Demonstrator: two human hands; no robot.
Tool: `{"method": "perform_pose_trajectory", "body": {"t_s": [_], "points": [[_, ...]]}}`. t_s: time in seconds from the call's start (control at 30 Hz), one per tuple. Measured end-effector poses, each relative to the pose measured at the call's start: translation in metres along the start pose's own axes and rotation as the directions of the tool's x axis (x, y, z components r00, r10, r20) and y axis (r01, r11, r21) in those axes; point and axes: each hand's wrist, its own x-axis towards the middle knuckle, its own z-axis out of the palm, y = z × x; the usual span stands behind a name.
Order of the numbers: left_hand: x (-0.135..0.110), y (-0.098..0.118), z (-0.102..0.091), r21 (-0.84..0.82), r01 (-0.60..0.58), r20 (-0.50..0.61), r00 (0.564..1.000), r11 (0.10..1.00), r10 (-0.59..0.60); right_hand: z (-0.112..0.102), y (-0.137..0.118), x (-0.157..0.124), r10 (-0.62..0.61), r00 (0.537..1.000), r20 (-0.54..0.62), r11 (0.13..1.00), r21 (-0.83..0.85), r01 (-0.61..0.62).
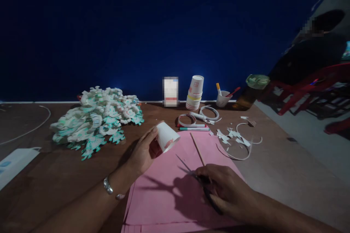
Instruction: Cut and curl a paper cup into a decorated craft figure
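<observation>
My left hand (pixel 144 151) is closed around a white paper cup (pixel 167 137), which is tilted on its side with its wider end toward the lower right. In my right hand (pixel 222 185) is a pair of scissors (pixel 188 167), its blades slightly apart and pointing up and left toward the cup. The blades are apart from the cup. Both hands are over a stack of pink paper sheets (pixel 161 204). A thin wooden stick (pixel 197 148) lies on the sheets just beyond my right hand.
Left stands a heap of cut white-and-green paper pieces (pixel 101 118). Behind the sheets are stacked paper cups (pixel 195 93), two markers (pixel 193 129), a coiled cable (pixel 209 113) and a cup of pens (pixel 223 99). Paper scraps (pixel 232 136) lie right. A person (pixel 317 51) sits beyond.
</observation>
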Motion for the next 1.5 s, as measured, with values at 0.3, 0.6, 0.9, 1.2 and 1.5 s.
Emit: {"method": "perform_pose_trajectory", "body": {"t_s": [0.3, 0.6, 0.9, 1.2, 1.5], "points": [[-0.001, 0.002, 0.0, 0.088, 0.111, 0.011, 0.994, 0.99, -0.112, -0.027, 0.05, -0.004, -0.2, 0.979, -0.031, 0.923, -0.341, 0.178], [-0.002, 0.0, -0.002, 0.139, 0.07, 0.09, 0.992, 0.988, -0.083, -0.028, 0.028, -0.009, -0.064, 0.937, -0.343, 0.998, -0.002, 0.067], [0.002, -0.004, -0.005, 0.133, -0.008, -0.031, 0.999, 0.991, 0.012, 0.007, 0.002, 0.006, 0.244, 0.967, 0.077, 0.88, 0.401, -0.254], [-0.006, -0.008, 0.0, 0.219, -0.004, 0.117, 0.993, 0.976, -0.022, 0.028, 0.005, 0.024, 0.291, 0.955, 0.05, 0.776, 0.571, -0.266], [-0.003, -0.007, 0.001, 0.367, -0.081, 0.143, 0.989, 0.927, 0.03, 0.024, 0.019, 0.022, 0.266, 0.964, -0.007, 0.789, 0.576, -0.214]]}}
